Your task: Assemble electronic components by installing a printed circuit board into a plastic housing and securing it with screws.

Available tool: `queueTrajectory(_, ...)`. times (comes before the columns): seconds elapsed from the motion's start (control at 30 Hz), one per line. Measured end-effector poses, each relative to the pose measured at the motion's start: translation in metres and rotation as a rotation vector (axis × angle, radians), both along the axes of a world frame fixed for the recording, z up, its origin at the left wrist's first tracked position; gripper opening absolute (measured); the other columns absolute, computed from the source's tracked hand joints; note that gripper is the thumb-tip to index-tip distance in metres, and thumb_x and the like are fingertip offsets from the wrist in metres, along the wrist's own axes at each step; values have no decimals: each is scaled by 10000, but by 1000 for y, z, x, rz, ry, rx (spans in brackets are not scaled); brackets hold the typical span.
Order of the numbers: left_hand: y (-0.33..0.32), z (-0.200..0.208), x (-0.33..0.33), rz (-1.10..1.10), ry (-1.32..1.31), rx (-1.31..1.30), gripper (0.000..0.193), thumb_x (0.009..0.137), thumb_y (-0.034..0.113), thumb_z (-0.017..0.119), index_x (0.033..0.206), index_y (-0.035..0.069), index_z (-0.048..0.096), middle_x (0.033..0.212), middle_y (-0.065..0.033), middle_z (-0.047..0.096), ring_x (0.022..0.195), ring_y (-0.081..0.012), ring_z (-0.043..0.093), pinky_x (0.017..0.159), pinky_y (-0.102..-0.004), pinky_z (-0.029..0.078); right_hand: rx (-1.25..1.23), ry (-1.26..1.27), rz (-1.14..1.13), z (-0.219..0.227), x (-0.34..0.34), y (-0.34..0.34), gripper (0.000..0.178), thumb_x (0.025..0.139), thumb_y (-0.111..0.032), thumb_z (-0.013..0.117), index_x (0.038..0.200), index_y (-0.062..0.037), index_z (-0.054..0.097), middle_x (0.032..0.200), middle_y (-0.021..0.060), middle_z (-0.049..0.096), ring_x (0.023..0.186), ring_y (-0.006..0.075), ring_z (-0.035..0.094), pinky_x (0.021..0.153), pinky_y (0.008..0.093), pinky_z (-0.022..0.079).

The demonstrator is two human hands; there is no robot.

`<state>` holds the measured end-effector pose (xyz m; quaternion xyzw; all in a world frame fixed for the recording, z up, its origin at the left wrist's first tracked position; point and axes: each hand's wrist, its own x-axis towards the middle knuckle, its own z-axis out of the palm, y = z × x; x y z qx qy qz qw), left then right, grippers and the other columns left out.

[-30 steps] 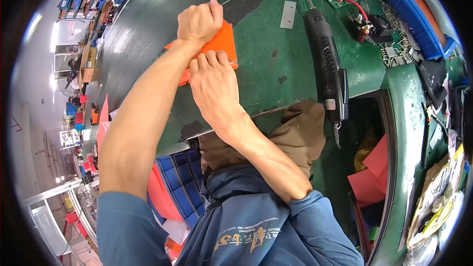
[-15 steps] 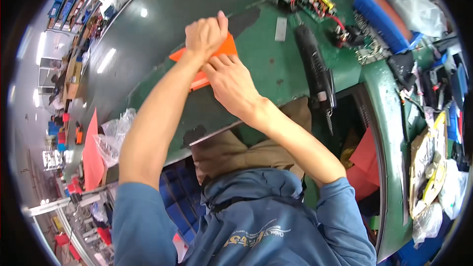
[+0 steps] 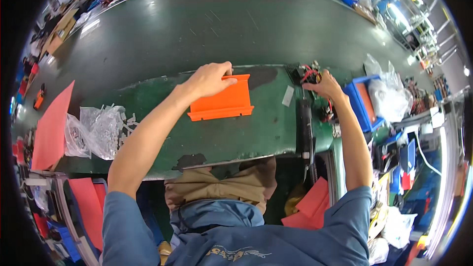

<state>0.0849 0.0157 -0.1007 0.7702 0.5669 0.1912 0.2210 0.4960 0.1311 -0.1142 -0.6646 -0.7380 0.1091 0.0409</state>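
On the tabletop [image 3: 217,143], the orange panel [image 3: 221,102] lies under the left hand [image 3: 209,79], whose thumb and fingers pinch its far edge. The black screwdriver [image 3: 306,123] lies just nearer than the right hand [image 3: 326,87], whose grip I cannot make out beside the circuit board [image 3: 315,68]; a careless sweep could snag the red wires [image 3: 309,75].

An electronics workshop, it seems: a scuffed green worktop [image 3: 271,135] lies under both hands, red-wired electronics [image 3: 309,75] just beside the right hand [image 3: 326,87], a black power screwdriver [image 3: 306,125] nearer the body, a blue parts bin [image 3: 353,94] to its right, and strip lights [image 3: 399,16] far beyond.
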Motion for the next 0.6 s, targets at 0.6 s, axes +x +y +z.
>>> queueTrajectory(0.6, -139, 28, -10, 673, -520, 443, 716, 817, 166, 761, 1450, 64, 440, 1116, -188, 675, 936, -347, 694, 827, -428, 569, 390, 920, 137, 124, 28, -26, 584, 909, -361, 727, 1340, 11, 597, 1068, 106, 716, 972, 206, 689, 890, 383, 537)
